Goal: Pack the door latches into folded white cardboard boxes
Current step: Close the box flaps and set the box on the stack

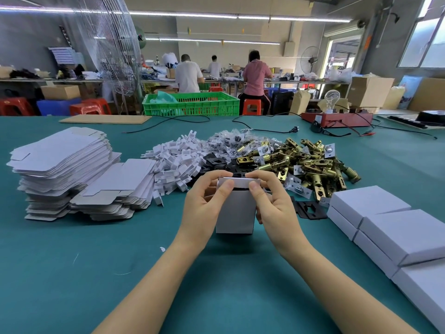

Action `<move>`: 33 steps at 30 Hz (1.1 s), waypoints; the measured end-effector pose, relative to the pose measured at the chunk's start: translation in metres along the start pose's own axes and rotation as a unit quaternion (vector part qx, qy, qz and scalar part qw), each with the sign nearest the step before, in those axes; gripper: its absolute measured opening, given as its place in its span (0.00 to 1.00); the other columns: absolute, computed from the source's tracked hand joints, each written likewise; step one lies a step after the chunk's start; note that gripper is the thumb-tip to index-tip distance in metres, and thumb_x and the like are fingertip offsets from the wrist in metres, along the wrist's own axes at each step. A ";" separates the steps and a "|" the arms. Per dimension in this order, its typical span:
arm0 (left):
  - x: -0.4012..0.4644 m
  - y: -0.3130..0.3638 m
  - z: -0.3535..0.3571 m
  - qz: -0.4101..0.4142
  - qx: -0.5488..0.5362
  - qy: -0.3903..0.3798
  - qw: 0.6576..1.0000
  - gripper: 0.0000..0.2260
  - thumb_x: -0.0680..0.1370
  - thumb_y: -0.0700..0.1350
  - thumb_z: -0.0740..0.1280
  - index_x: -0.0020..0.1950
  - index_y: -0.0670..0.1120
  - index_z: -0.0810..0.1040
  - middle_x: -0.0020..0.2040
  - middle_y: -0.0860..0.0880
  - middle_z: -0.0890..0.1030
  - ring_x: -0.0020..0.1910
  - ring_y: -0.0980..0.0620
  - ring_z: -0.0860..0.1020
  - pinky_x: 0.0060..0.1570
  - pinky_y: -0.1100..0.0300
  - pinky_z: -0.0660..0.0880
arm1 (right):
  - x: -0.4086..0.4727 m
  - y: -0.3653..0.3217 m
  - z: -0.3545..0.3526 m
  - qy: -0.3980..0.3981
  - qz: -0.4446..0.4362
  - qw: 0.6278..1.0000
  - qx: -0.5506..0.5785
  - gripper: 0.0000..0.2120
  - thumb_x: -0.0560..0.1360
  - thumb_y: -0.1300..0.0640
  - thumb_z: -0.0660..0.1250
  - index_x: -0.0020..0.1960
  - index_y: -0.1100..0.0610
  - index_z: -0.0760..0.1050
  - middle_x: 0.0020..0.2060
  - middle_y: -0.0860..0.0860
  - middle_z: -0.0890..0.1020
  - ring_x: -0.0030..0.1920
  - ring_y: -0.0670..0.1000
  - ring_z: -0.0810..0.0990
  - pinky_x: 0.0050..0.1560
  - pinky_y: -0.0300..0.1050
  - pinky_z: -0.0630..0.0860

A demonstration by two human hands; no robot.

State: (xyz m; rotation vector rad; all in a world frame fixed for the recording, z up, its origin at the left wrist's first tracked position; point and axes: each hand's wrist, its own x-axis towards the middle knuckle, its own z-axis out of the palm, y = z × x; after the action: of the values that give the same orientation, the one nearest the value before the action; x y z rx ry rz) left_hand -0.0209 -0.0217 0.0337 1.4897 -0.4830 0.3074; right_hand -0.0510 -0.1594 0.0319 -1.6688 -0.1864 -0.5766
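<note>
Both hands hold one white cardboard box upright on the teal table, box standing between the palms. Left hand grips the box's left side, fingers curled round the back, thumb pressed on the top flap. Right hand grips the right side the same way, thumb on the flap's right end. Flap folded down over the opening, a dark gap showing just under it; contents not clear.

Beyond the right hand: pile of brass door latches, touching a small heap of black plates right behind the fingers. One loose black plate lies just right of the right hand. Beyond the left hand: heap of white plastic parts, with bagged small parts further back. Well left of the left hand: tall stack of flat box blanks, a lower fanned stack leaning beside it. Right of the right arm: closed white boxes stacked in rows at the table edge.
</note>
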 end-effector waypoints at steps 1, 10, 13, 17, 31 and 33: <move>0.000 0.000 0.000 0.001 0.002 0.001 1.000 0.06 0.79 0.45 0.68 0.49 0.56 0.80 0.40 0.60 0.79 0.37 0.63 0.74 0.39 0.72 0.70 | 0.000 0.000 0.000 0.001 0.000 1.000 0.000 0.06 0.81 0.56 0.61 0.55 0.49 0.75 0.33 0.42 0.69 0.28 0.47 0.64 0.31 0.36 0.64; -0.002 0.001 0.001 0.003 0.015 -0.015 1.000 0.08 0.81 0.40 0.65 0.51 0.54 0.80 0.49 0.51 0.78 0.42 0.62 0.74 0.45 0.70 0.69 | 0.000 0.003 0.000 -0.001 -0.009 1.000 -0.015 0.07 0.81 0.55 0.61 0.54 0.46 0.75 0.35 0.44 0.71 0.31 0.50 0.66 0.35 0.41 0.66; -0.002 0.000 0.000 0.004 0.010 -0.016 1.000 0.08 0.81 0.40 0.64 0.51 0.52 0.81 0.50 0.52 0.80 0.42 0.61 0.74 0.45 0.70 0.70 | 0.001 0.003 -0.001 0.001 -0.006 1.000 -0.013 0.07 0.81 0.56 0.61 0.53 0.46 0.76 0.35 0.44 0.71 0.32 0.51 0.67 0.36 0.43 0.67; -0.001 -0.002 -0.002 0.006 -0.013 -0.012 1.000 0.09 0.80 0.38 0.65 0.51 0.50 0.82 0.51 0.48 0.82 0.44 0.62 0.77 0.46 0.71 0.72 | 0.002 0.004 0.000 0.001 -0.002 1.000 -0.006 0.08 0.81 0.57 0.61 0.52 0.46 0.76 0.37 0.45 0.72 0.33 0.52 0.68 0.37 0.44 0.68; -0.001 -0.016 -0.009 0.052 -0.003 -0.015 0.999 0.07 0.76 0.47 0.67 0.52 0.53 0.82 0.52 0.50 0.83 0.51 0.58 0.81 0.51 0.69 0.74 | 0.005 0.015 -0.001 0.009 -0.121 0.988 -0.093 0.08 0.79 0.56 0.59 0.54 0.50 0.76 0.44 0.49 0.77 0.42 0.42 0.75 0.45 0.37 0.70; -0.002 -0.018 -0.008 0.047 0.006 -0.020 0.999 0.07 0.76 0.47 0.67 0.53 0.54 0.82 0.51 0.51 0.83 0.49 0.58 0.80 0.50 0.68 0.74 | 0.005 0.017 0.000 0.022 -0.147 0.982 -0.118 0.09 0.79 0.57 0.60 0.55 0.54 0.77 0.47 0.51 0.78 0.48 0.45 0.77 0.49 0.36 0.72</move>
State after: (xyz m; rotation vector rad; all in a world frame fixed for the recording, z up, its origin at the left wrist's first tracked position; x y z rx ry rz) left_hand -0.0128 -0.0145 0.0165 1.4887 -0.5854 0.3559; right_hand -0.0392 -0.1641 0.0196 -1.8701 -0.3461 -0.8855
